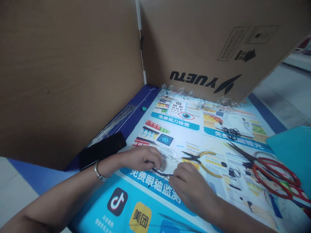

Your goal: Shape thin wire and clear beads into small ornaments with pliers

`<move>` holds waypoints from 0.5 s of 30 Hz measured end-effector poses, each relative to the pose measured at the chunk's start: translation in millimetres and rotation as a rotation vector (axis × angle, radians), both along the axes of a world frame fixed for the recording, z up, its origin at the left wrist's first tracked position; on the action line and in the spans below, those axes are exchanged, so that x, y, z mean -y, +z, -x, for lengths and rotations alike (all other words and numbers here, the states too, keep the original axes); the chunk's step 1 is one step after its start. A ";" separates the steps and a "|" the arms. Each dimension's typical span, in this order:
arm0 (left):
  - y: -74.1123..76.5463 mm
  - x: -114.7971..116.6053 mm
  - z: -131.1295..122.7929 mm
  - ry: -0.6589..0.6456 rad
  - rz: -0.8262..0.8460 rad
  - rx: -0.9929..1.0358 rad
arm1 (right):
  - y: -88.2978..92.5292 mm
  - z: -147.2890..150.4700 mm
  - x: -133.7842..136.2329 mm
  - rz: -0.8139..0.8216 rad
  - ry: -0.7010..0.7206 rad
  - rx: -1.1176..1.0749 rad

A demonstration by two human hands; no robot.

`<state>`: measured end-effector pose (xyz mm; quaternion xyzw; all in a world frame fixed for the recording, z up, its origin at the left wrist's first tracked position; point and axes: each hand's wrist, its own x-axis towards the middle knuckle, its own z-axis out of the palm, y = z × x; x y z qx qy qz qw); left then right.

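Note:
Near the middle of the printed table cover (175, 200), my left hand (145, 158) and my right hand (190, 186) are close together with fingers closed. Both pinch a thin clear-and-silver wire piece (170, 156), its loops showing between and above the fingertips. A bracelet (99, 173) circles my left wrist. Just beyond my right hand lie yellow-handled pliers (200, 158), their jaws apart. Farther right rest large red-handled scissors (264, 168). Fine detail of the wire piece is blurred and partly hidden by my fingers.
Tall cardboard panels (201, 38) stand at the back and left. Small wire pieces (194, 95) line their base. Black wire loops (230, 132) lie at the right. A black phone (104, 149) and straight wires (114, 121) lie left. A teal sheet (291, 145) sits at the right edge.

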<state>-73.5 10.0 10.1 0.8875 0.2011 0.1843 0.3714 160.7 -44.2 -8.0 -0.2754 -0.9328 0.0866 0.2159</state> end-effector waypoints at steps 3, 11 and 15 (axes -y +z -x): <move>8.5 3.4 2.9 -0.033 -0.021 -0.036 | -0.9 -2.4 1.0 -0.050 0.034 0.046; 20.8 18.8 0.6 -0.082 -0.128 -0.092 | -0.8 -5.8 1.9 -0.141 0.123 0.040; 23.1 21.9 1.5 -0.099 -0.120 -0.114 | -0.2 -8.1 1.2 -0.144 0.144 0.068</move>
